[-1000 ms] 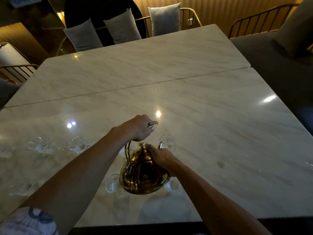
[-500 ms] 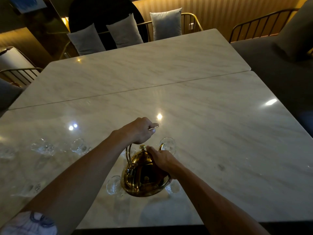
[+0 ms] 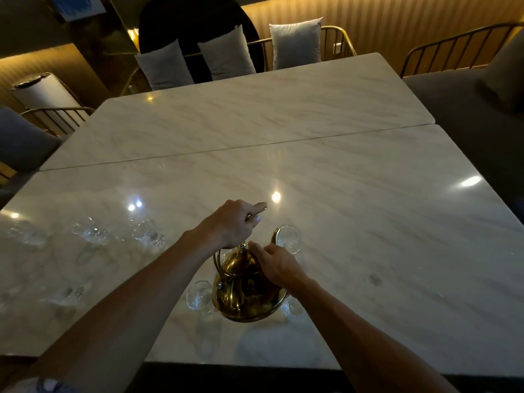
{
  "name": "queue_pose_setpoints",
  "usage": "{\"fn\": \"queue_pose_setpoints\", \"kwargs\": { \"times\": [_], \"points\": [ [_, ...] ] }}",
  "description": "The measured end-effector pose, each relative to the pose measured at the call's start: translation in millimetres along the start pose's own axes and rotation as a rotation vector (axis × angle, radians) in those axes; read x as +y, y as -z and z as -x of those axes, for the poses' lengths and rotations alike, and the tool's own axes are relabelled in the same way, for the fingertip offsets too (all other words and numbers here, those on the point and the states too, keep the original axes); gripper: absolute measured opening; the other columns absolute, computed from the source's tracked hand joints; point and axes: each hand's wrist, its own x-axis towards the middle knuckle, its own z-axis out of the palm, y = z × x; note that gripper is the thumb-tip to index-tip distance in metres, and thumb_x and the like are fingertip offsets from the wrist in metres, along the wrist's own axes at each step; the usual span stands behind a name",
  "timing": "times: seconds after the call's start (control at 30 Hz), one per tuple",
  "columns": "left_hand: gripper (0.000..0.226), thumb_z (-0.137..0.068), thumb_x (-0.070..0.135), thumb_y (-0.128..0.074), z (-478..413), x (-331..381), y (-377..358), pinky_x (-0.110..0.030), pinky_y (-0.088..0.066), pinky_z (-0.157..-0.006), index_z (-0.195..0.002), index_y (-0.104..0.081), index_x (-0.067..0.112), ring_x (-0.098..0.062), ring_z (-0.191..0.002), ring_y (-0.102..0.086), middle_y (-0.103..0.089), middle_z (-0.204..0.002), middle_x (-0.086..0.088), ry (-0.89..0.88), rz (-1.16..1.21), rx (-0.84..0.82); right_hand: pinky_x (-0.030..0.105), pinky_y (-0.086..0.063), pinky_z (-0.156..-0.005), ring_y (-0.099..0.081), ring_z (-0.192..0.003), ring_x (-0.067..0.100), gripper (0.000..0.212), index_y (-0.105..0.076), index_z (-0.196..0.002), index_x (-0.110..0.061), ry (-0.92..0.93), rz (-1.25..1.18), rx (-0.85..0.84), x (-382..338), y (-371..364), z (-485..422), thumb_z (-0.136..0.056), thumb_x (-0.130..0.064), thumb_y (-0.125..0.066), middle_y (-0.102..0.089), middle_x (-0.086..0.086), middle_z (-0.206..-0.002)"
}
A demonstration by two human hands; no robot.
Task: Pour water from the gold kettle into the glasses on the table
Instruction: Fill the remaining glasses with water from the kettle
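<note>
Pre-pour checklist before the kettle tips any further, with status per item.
1. Left hand closed on the gold kettle handle: ok.
2. Right hand steadying the lid: ok, fingertips by the knob.
3. Spout lined up over the target glass: ok, spout tip at its rim.
4. Target glass upright: ok.
5. Near glasses clear of the kettle body: not ok, they sit close beside it.
6. Water level in kettle: cannot tell.
</note>
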Motion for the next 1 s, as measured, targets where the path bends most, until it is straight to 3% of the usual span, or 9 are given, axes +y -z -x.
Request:
{"fn": "queue_pose_setpoints", "kwargs": {
  "times": [0.07, 0.13, 0.2, 0.27, 0.37, 0.47, 0.6, 0.8, 1.0],
  "points": [
    [0.042, -0.097, 0.025, -0.046, 12.9, -1.4, 0.5, -0.022, -0.047, -0.075, -0.139, -0.041, 0.027, -0.018, -0.102, -0.062, -0.06, -0.121, -0.018, -0.022, 0.017, 0.054, 0.042, -0.055, -0.092, -0.066, -0.105, 0.026, 0.083, -0.065, -0.127, -0.013, 0.019, 0.023, 0.029, 0.7, -5.8, 3.6, -0.088, -0.08, -0.035, -0.069, 0.012, -0.118],
    [0.043, -0.097, 0.022, -0.046, 25.5, -1.9, -0.3, -0.016, -0.041, -0.052, -0.139, -0.041, 0.024, 0.0, -0.069, -0.063, -0.065, -0.095, -0.009, -0.047, 0.03, 0.094, 0.041, -0.055, -0.088, -0.066, -0.103, 0.025, 0.085, -0.064, -0.126, -0.013, 0.051, 0.041, 0.06, 1.1, -10.3, 8.3, -0.086, -0.082, -0.035, -0.069, 0.012, -0.118],
    [0.043, -0.097, 0.021, -0.047, 35.2, -4.4, -2.6, -0.021, -0.034, -0.046, -0.139, -0.041, 0.022, 0.009, -0.058, -0.057, -0.06, -0.072, 0.002, -0.063, 0.061, 0.122, 0.038, -0.054, -0.083, -0.065, -0.1, 0.024, 0.081, -0.064, -0.123, -0.012, 0.082, 0.041, 0.072, 1.3, -13.3, 13.9, -0.088, -0.079, -0.037, -0.069, 0.011, -0.116],
    [0.043, -0.096, 0.022, -0.047, 43.5, -9.9, -4.8, -0.017, -0.029, -0.044, -0.139, -0.042, 0.023, 0.001, -0.046, -0.049, -0.045, -0.051, 0.007, -0.059, 0.061, 0.153, 0.035, -0.05, -0.078, -0.063, -0.1, 0.024, 0.077, -0.063, -0.125, -0.012, 0.099, 0.039, 0.065, 1.5, -16.7, 20.1, -0.09, -0.077, -0.039, -0.067, 0.011, -0.116],
    [0.043, -0.096, 0.022, -0.048, 58.5, -13.1, -7.0, -0.014, -0.028, -0.044, -0.138, -0.042, 0.024, -0.001, -0.042, -0.042, -0.038, -0.049, 0.01, -0.038, 0.071, 0.167, 0.029, -0.045, -0.067, -0.062, -0.097, 0.022, 0.076, -0.062, -0.126, -0.011, 0.109, 0.054, 0.046, 2.7, -25.1, 31.1, -0.092, -0.076, -0.04, -0.066, 0.011, -0.116],
    [0.043, -0.096, 0.021, -0.048, 75.8, -9.0, -6.4, -0.008, -0.033, -0.047, -0.139, -0.041, 0.022, 0.006, -0.059, -0.057, -0.058, -0.065, 0.006, -0.036, 0.069, 0.143, 0.026, -0.043, -0.062, -0.063, -0.094, 0.022, 0.077, -0.063, -0.124, -0.011, 0.106, 0.058, 0.04, 6.9, -35.2, 42.5, -0.092, -0.076, -0.039, -0.066, 0.009, -0.111],
    [0.042, -0.096, 0.022, -0.048, 96.7, -5.8, -10.0, -0.026, -0.048, -0.075, -0.138, -0.042, 0.024, -0.023, -0.104, -0.058, -0.061, -0.115, -0.018, -0.019, 0.091, 0.113, 0.031, -0.05, -0.069, -0.065, -0.092, 0.023, 0.075, -0.064, -0.12, -0.01, 0.11, 0.051, 0.05, 13.8, -47.9, 60.4, -0.092, -0.075, -0.039, -0.067, 0.01, -0.107],
    [0.042, -0.097, 0.024, -0.046, 121.6, -2.0, -23.8, -0.031, -0.049, -0.077, -0.139, -0.04, 0.027, -0.008, -0.092, -0.055, -0.06, -0.115, -0.02, -0.035, 0.076, 0.085, 0.031, -0.053, -0.068, -0.066, -0.092, 0.023, 0.077, -0.064, -0.122, -0.011, 0.085, 0.04, 0.063, 33.5, -61.5, 83.2, -0.091, -0.076, -0.039, -0.069, 0.013, -0.109],
    [0.042, -0.097, 0.024, -0.046, 133.0, 5.2, -45.8, -0.035, -0.047, -0.089, -0.138, -0.041, 0.027, -0.031, -0.113, -0.054, -0.056, -0.124, -0.023, -0.006, 0.094, 0.07, 0.034, -0.055, -0.071, -0.068, -0.091, 0.026, 0.101, -0.067, -0.114, -0.01, 0.072, 0.023, 0.036, 47.4, -60.4, 107.5, -0.069, -0.092, -0.03, -0.07, 0.014, -0.105]
  ]
}}
